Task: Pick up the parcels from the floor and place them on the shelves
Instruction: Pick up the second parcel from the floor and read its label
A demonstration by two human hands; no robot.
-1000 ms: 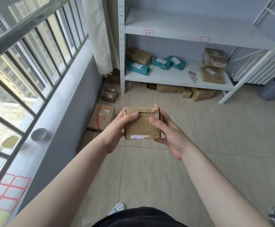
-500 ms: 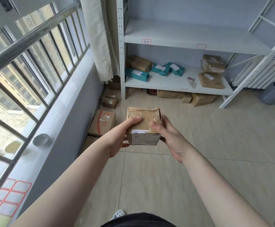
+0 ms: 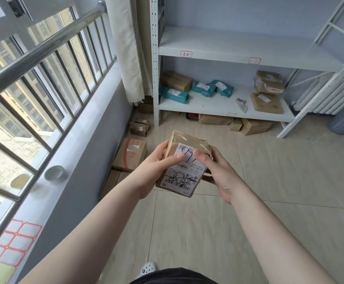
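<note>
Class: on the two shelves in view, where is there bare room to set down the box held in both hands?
The upper shelf is bare as far as it shows. On the lower shelf a free patch lies between the teal bags and the small wrapped packet. Its left end and right end are crowded.

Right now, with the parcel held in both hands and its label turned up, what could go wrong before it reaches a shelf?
1. The taped parcel is held in mid-air by the left hand and right hand; glossy tape may slip.
2. Boxes on the floor along the wall could trip the person.
3. The lower shelf is already partly filled, so placing there may knock other parcels.
</note>
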